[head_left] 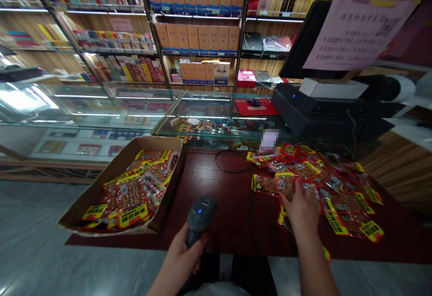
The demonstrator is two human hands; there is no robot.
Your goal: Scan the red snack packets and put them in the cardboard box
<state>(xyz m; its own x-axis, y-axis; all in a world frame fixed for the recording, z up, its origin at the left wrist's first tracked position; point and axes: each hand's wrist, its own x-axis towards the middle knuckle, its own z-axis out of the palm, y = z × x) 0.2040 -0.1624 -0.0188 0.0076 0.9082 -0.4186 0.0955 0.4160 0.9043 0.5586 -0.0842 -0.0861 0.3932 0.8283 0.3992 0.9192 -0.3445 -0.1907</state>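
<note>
My left hand (187, 255) is wrapped round a dark handheld barcode scanner (201, 213) with a lit blue dot on top, above the table's front edge. To the right, my right hand (302, 208) reaches into a loose spread of red and yellow snack packets (349, 208). Its thumb and fingers lie at either side of one clear-fronted snack packet (286, 182); the undersides of the fingers are hidden. On the left stands an open cardboard box (165, 201) holding several similar packets (130, 195).
A black cable (251, 197) runs over the dark red table (216, 188). Behind it are a glass display counter (165, 123), a red mouse pad (241, 107) with a mouse, and a monitor (300, 48) with a paper notice. Shelves of boxes (199, 37) and bottles line the wall.
</note>
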